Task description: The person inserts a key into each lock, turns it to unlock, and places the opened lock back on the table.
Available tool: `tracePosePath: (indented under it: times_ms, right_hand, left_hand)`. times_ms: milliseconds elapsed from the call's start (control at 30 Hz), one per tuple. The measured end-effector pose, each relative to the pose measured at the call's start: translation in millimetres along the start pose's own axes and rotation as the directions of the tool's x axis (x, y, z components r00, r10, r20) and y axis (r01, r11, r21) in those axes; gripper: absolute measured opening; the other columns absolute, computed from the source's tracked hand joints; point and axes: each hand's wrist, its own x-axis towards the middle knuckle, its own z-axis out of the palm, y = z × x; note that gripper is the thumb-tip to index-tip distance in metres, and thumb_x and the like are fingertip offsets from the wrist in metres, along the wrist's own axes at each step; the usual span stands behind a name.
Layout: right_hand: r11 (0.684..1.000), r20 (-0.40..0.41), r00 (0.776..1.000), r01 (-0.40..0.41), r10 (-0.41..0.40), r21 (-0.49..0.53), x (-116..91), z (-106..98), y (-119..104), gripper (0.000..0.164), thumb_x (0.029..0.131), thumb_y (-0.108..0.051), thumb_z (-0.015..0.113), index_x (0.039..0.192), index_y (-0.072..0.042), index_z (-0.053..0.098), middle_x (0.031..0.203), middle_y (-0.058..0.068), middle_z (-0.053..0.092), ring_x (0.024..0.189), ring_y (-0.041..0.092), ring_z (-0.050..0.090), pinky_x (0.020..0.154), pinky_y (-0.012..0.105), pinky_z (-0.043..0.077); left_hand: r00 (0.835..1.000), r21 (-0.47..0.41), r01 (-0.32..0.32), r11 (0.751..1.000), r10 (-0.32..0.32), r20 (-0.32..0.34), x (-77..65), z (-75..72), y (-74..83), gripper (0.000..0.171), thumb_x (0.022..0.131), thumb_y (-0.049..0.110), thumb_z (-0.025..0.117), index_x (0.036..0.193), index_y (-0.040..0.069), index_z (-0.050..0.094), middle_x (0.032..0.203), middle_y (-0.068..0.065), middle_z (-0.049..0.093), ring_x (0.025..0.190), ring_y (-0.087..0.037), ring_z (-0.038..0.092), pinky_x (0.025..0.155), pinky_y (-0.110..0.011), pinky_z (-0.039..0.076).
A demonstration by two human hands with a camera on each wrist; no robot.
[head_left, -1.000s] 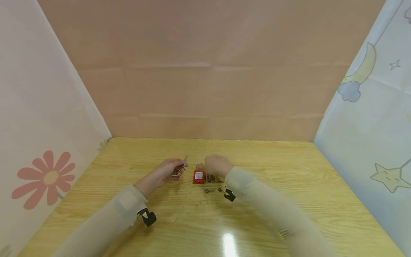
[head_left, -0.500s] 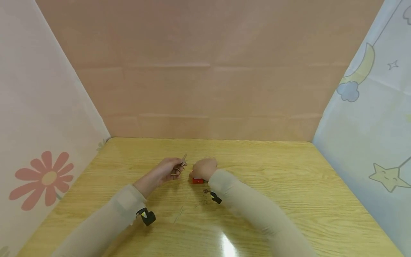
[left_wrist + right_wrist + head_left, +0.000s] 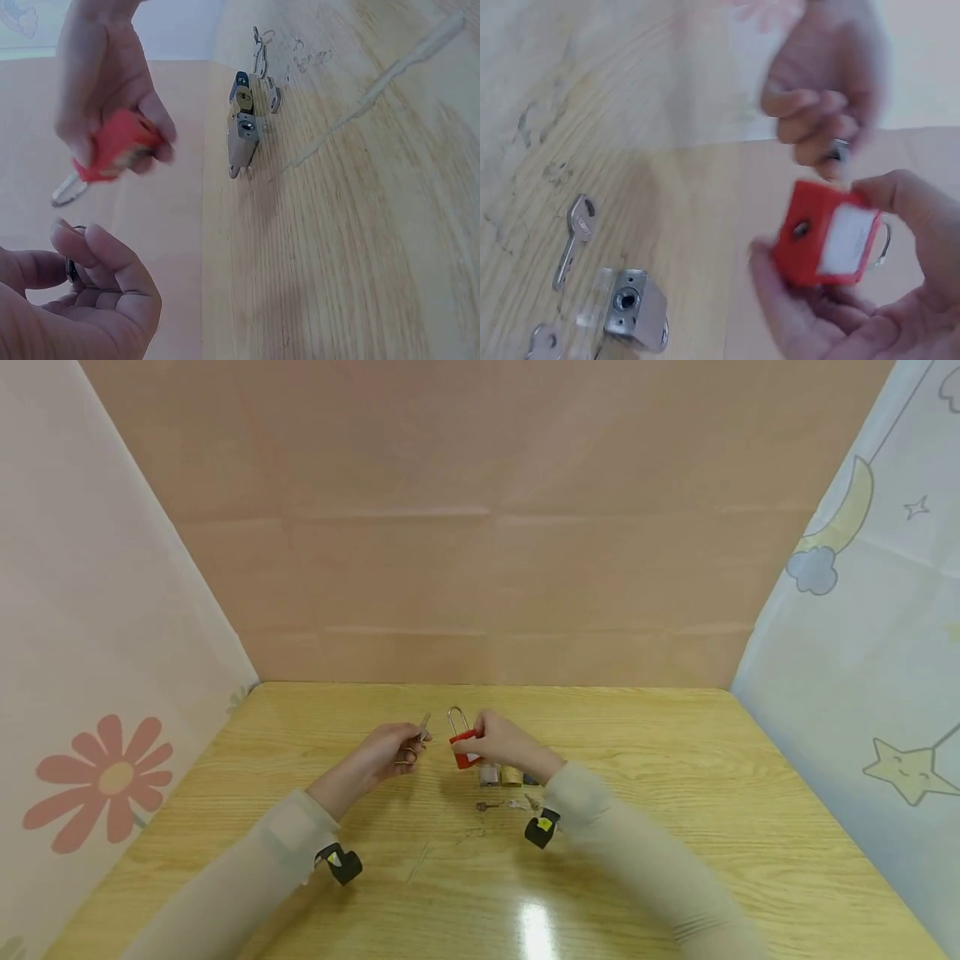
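One red lock (image 3: 826,234) is up in the air over the table, tipped a little, with its tall metal loop (image 3: 456,718) at the top. The right hand (image 3: 510,745) holds it, with the thumb on one side and fingers round the other. A white label (image 3: 846,238) is on its front, and a round keyhole (image 3: 801,229) shows in the bottom.

Just beside the lock, but not touching it, the left hand (image 3: 386,750) pinches a key (image 3: 424,725) between thumb and fingers. The key points up.

Under the right hand, three more locks sit in a row on the table: a silver lock (image 3: 489,775), a gold lock (image 3: 512,777) and a dark lock (image 3: 530,779), which the arm partly hides. Nearer the person are a brown key (image 3: 487,807) and two other keys (image 3: 517,804).

Both arms have pale sleeves (image 3: 270,852). The table (image 3: 660,777) is yellow wood. Farther out, a red flower (image 3: 108,781) is on the left wall and a moon (image 3: 847,514) is on the right wall.
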Motion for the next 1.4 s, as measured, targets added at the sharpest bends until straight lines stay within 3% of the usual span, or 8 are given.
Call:
tracePosePath:
  times_ms: [167, 367, 633, 767, 900, 1133, 1233, 1400]
  right_hand:
    - [0.942, 0.081, 0.997, -0.045, 0.019, 0.333, -13, -26, 14, 0.054, 0.09, -0.017, 0.07, 0.132, 0.005, 0.045, 0.124, 0.025, 0.054, 0.099, 0.029, 0.065, 0.087, 0.046, 0.054]
    - [0.873, 0.154, 0.987, -0.117, 0.049, 0.474, -19, -44, 41, 0.047, 0.098, -0.012, 0.058, 0.134, 0.014, 0.045, 0.122, 0.022, 0.055, 0.102, 0.024, 0.062, 0.1, 0.047, 0.046]
    - [0.719, 0.169, 0.978, -0.202, 0.118, 0.665, -20, -51, 55, 0.052, 0.102, -0.014, 0.051, 0.141, 0.013, 0.032, 0.118, 0.018, 0.06, 0.099, 0.022, 0.068, 0.107, 0.045, 0.038]
    - [0.661, 0.161, 0.979, -0.205, 0.127, 0.722, -20, -52, 55, 0.055, 0.102, -0.011, 0.049, 0.146, 0.012, 0.025, 0.12, 0.018, 0.057, 0.095, 0.018, 0.069, 0.11, 0.044, 0.033]
    - [0.66, 0.136, 0.979, -0.201, 0.15, 0.724, -20, -52, 55, 0.059, 0.101, -0.01, 0.05, 0.149, 0.009, 0.02, 0.118, 0.017, 0.055, 0.089, 0.015, 0.067, 0.11, 0.044, 0.033]
    - [0.756, 0.098, 0.982, -0.186, 0.16, 0.628, -19, -51, 52, 0.059, 0.097, -0.014, 0.059, 0.145, 0.009, 0.032, 0.113, 0.013, 0.059, 0.089, 0.016, 0.067, 0.106, 0.046, 0.04]
    - [0.741, 0.084, 0.981, -0.188, 0.176, 0.645, -19, -51, 50, 0.058, 0.097, -0.014, 0.059, 0.144, 0.009, 0.033, 0.123, 0.018, 0.056, 0.094, 0.019, 0.067, 0.105, 0.046, 0.041]
    - [0.67, 0.083, 0.975, -0.202, 0.206, 0.715, -18, -50, 47, 0.056, 0.099, -0.012, 0.056, 0.144, 0.009, 0.032, 0.133, 0.023, 0.048, 0.094, 0.019, 0.065, 0.106, 0.043, 0.04]
  left_hand:
    - [1.0, 0.003, -0.004, 1.0, 0.004, 0.004, -0.5, 0.0, -0.7, 0.033, 0.106, 0.024, 0.038, 0.108, -0.001, 0.06, 0.075, 0.004, 0.055, 0.061, -0.005, 0.046, 0.066, -0.023, 0.049]
    - [1.0, 0.005, -0.006, 1.0, 0.006, 0.008, 0.7, 0.7, -2.3, 0.032, 0.105, 0.024, 0.039, 0.108, 0.0, 0.06, 0.074, 0.005, 0.056, 0.06, -0.005, 0.047, 0.065, -0.023, 0.049]
    - [1.0, 0.009, -0.007, 1.0, 0.006, 0.027, 0.4, 4.4, -4.9, 0.032, 0.106, 0.022, 0.037, 0.107, 0.0, 0.06, 0.075, 0.004, 0.055, 0.061, -0.006, 0.047, 0.065, -0.023, 0.048]
    - [0.999, 0.008, -0.006, 1.0, 0.006, 0.032, 0.7, 6.6, -5.3, 0.031, 0.106, 0.022, 0.037, 0.105, 0.001, 0.06, 0.075, 0.004, 0.056, 0.06, -0.006, 0.047, 0.065, -0.023, 0.048]
    - [1.0, 0.018, 0.0, 1.0, -0.001, 0.032, 0.5, 8.5, -6.0, 0.031, 0.105, 0.022, 0.038, 0.107, 0.0, 0.06, 0.073, 0.005, 0.056, 0.059, -0.005, 0.047, 0.065, -0.024, 0.047]
    - [1.0, 0.014, 0.012, 1.0, -0.012, 0.019, 1.3, 10.0, -7.1, 0.031, 0.105, 0.023, 0.04, 0.109, 0.0, 0.06, 0.072, 0.005, 0.054, 0.059, -0.005, 0.046, 0.065, -0.024, 0.048]
    - [1.0, 0.017, 0.013, 1.0, -0.014, 0.018, 0.6, 11.6, -6.5, 0.031, 0.105, 0.023, 0.04, 0.108, 0.001, 0.061, 0.072, 0.005, 0.054, 0.06, -0.006, 0.046, 0.066, -0.025, 0.048]
    - [0.999, 0.035, 0.008, 0.999, -0.009, 0.034, 0.9, 12.9, -7.1, 0.032, 0.104, 0.022, 0.04, 0.111, -0.002, 0.06, 0.072, 0.005, 0.054, 0.061, -0.007, 0.046, 0.067, -0.027, 0.048]
